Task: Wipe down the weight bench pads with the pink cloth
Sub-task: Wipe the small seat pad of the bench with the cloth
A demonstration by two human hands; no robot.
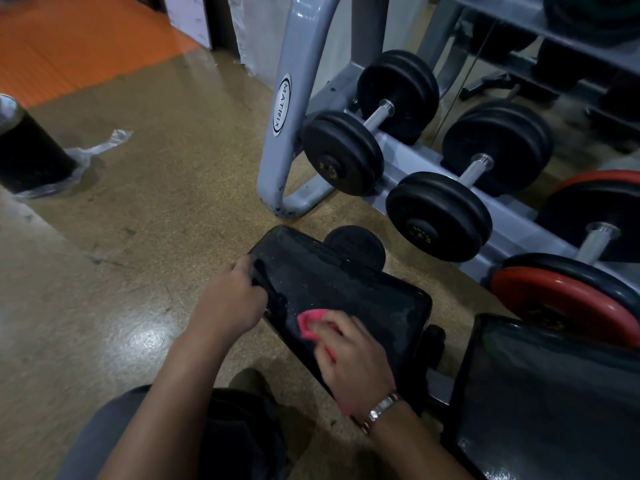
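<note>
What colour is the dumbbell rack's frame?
Pale blue-grey rack frame, bearing a black-and-white oval label; the head view shows it best.

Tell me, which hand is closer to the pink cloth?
Right. The right hand lies flat on the pink cloth, pressing it onto the seat pad. The left hand holds the pad's left edge, apart from the cloth.

i see glossy tan floor (173,188) left of the fingers (242,271), grey dumbbell rack (298,64) beyond them, orange matting (69,39) farther.
</note>
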